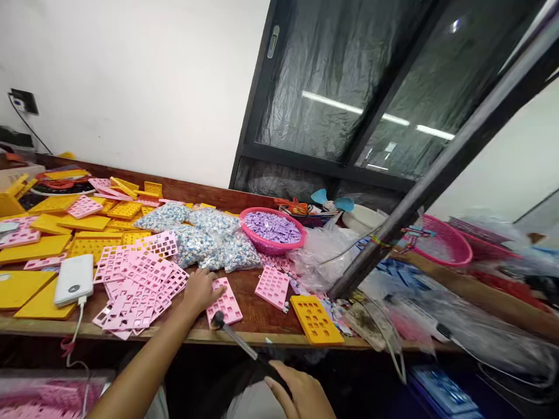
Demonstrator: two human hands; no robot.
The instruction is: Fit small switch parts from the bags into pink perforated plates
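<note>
My left hand (201, 293) reaches to the table edge and grips the upper left side of a pink plate with square holes (230, 304). My right hand (301, 391) is wrapped round the dark handle of a small hammer (238, 338), which has a metal shaft and a round black head. That head is at the lower left part of the pink plate; whether it touches cannot be made out. Another pink plate (271, 286) lies to the right, then a yellow plate with square holes (315, 319). Left of my left hand is a pile of thin pink grid sheets (138, 285).
Bags of small blue and white pieces (196, 233) lie behind, beside a pink basket of purple pieces (273, 228). Yellow boards (32, 250) and a white power bank (75, 279) with a cable are at left. A slanted metal post (393, 215) stands at right.
</note>
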